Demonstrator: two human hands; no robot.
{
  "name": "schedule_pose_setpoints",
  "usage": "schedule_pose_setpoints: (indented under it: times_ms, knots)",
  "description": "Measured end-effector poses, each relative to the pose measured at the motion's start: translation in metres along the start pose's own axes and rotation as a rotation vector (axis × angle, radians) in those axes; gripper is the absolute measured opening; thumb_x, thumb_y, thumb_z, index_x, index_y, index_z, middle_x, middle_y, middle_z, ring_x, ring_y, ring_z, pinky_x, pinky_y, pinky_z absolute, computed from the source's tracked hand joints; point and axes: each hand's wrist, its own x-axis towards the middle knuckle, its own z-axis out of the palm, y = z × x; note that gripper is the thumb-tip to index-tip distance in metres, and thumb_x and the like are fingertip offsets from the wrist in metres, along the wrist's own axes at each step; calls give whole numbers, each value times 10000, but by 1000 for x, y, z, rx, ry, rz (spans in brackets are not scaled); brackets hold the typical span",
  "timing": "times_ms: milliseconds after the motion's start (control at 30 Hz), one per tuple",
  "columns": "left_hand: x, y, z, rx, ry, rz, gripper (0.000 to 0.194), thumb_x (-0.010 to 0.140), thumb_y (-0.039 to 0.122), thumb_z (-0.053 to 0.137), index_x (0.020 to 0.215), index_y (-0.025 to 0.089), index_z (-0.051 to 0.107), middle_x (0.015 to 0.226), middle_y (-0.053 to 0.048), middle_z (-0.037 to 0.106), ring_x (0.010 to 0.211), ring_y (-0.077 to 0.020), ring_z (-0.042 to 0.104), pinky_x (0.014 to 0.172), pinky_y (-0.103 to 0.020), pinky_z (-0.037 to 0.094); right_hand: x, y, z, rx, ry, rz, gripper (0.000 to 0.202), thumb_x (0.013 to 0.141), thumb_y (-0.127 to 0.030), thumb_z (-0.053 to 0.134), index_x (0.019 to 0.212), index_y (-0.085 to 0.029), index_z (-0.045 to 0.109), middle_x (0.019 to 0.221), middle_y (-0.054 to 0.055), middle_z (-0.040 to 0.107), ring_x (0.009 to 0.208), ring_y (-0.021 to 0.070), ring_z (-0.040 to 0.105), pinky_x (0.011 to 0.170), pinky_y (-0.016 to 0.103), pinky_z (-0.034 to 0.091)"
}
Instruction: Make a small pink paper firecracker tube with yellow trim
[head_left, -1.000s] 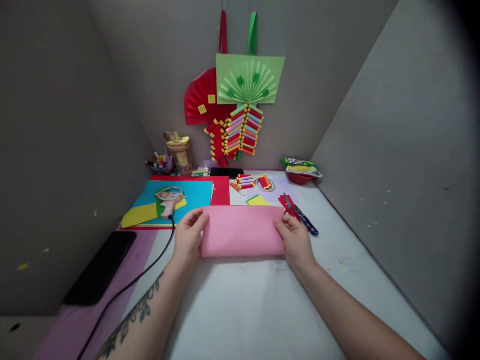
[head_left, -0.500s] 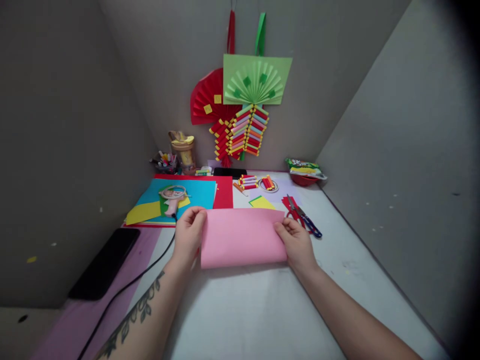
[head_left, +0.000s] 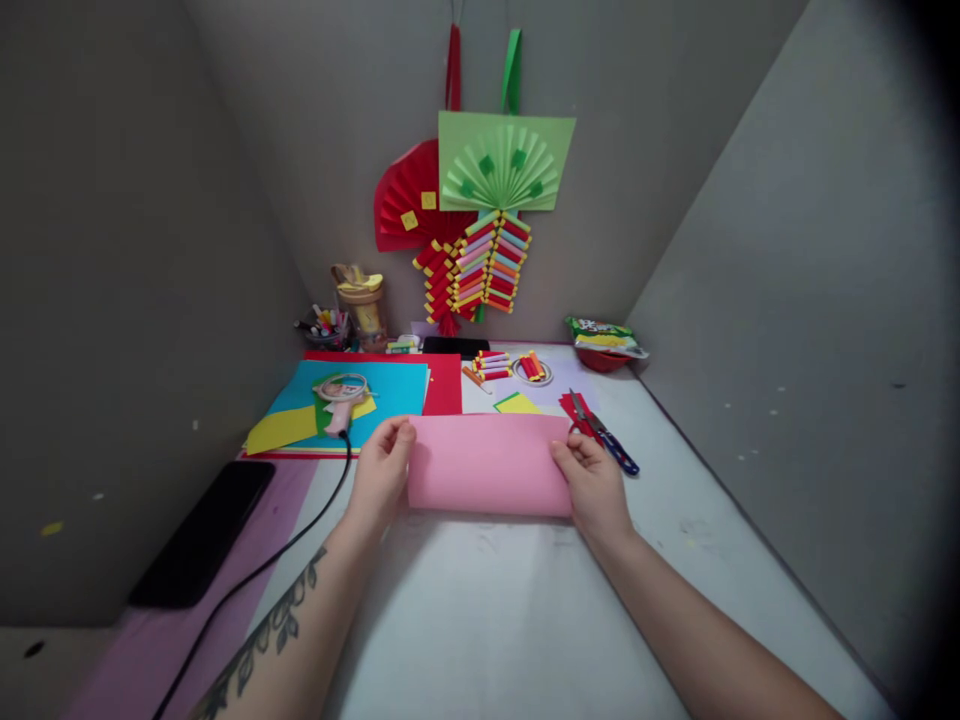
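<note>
A sheet of pink paper (head_left: 489, 468) is stretched between my two hands above the white table, its near side curving under. My left hand (head_left: 384, 465) pinches the upper left corner between thumb and fingers. At the opposite edge my right hand (head_left: 594, 480) grips the sheet the same way, thumb on top. Just beyond the right hand lie scissors (head_left: 609, 440) with dark blue handles, resting by red paper pieces (head_left: 571, 405). A small yellow paper piece (head_left: 517, 403) lies behind the sheet. The underside of the pink paper is hidden.
At left, a pink handheld device (head_left: 341, 405) with a black cord lies on blue paper (head_left: 289, 395). A black phone (head_left: 206, 535) rests nearer me. Small paper rolls (head_left: 491, 365) sit at the back, below hanging paper fans (head_left: 506, 175). A red bowl (head_left: 602, 360) stands back right.
The pink paper's lower, curved edge has moved up and away from me, so the visible face is shorter. Both hands keep their hold. The whole view has shifted slightly.
</note>
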Motion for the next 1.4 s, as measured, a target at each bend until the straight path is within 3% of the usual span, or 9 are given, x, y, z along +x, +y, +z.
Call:
schedule_pose_setpoints:
  times_ms: [233,467,667,833,967,1067,1400]
  knots:
    - [-2,-5,1,-34,-4,-97,294,635,402,713,773,148,656,772,-34,679,689,-149,585,608,-225,424,-1,-3,1,7,9,1,237,674,-382,707,709,-177,592,602,-33,557,523,92,438,482,202,325]
    - [2,-6,1,-122,46,-157,390,562,338,773,873,142,645,811,-55,683,724,-161,614,671,-258,455,-2,-2,1,46,-25,17,224,677,-364,713,741,-182,600,661,-16,601,567,102,486,523,208,368]
    - [1,-5,2,-233,19,-78,469,596,295,761,1002,210,543,874,-20,659,783,-142,609,696,-244,451,-1,-3,2,67,-4,15,242,659,-374,719,759,-178,618,652,-7,614,560,111,497,527,221,385]
    - [1,-10,2,-149,1,1,264,655,349,714,821,188,586,789,2,628,719,-117,564,639,-199,419,1,-3,2,113,32,19,257,645,-373,725,778,-180,620,667,-6,620,569,115,511,542,231,401]
    - [1,-10,0,-85,-4,-60,290,680,412,680,795,145,678,844,-56,669,764,-168,572,679,-254,437,1,-4,1,123,33,19,242,645,-366,726,767,-188,616,675,-8,631,577,121,524,554,237,413]
    - [-1,-7,0,-86,30,-73,301,661,408,696,812,148,702,856,-59,686,779,-185,584,699,-276,445,0,-5,1,120,30,19,239,647,-369,725,763,-190,617,685,-5,636,578,125,530,556,243,418]
    - [-3,-3,2,-107,187,-35,240,618,351,736,653,146,615,663,3,617,636,-112,531,622,-220,414,-4,-5,2,137,-2,31,244,651,-365,734,769,-179,629,673,6,636,567,119,523,527,229,404]
